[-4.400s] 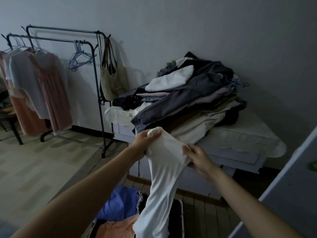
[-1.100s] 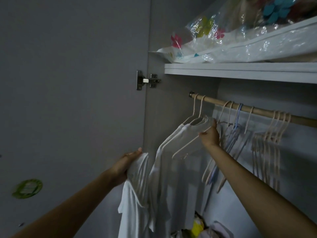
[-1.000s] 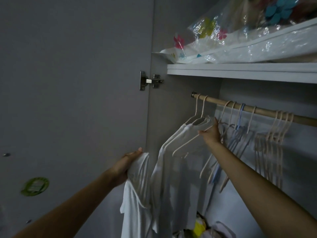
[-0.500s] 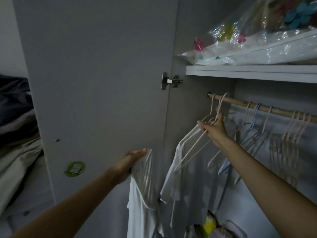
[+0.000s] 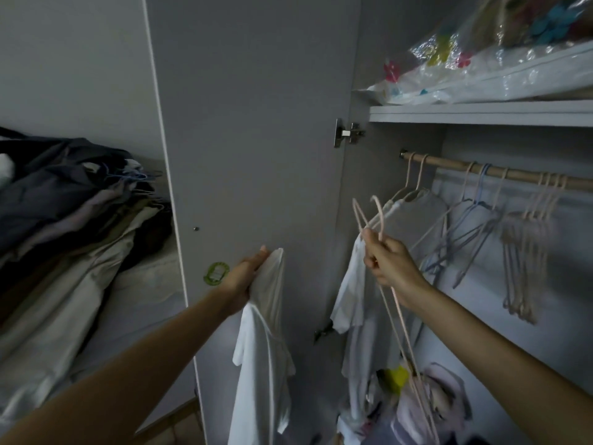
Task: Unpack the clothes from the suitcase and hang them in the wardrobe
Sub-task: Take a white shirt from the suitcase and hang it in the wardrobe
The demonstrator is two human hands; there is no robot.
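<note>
The right hand (image 5: 390, 263) is gripping two hangers (image 5: 398, 313) at centre right, hooks up, while the left hand (image 5: 245, 277), just left, is pinching the shirt (image 5: 261, 354) hanging straight down.

The room is dim, with a plain grey wall (image 5: 64, 59). A tall grey door (image 5: 250, 123) stands open. A bit of wooden floor (image 5: 179, 422) shows low down.

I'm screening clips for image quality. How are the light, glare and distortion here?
Head view: dim, flat, greyish light; glare only on the plastic bags on the shelf; wide-angle lens bows the wardrobe door edge; white shirt and pink hangers stay legible, slightly soft.
</note>
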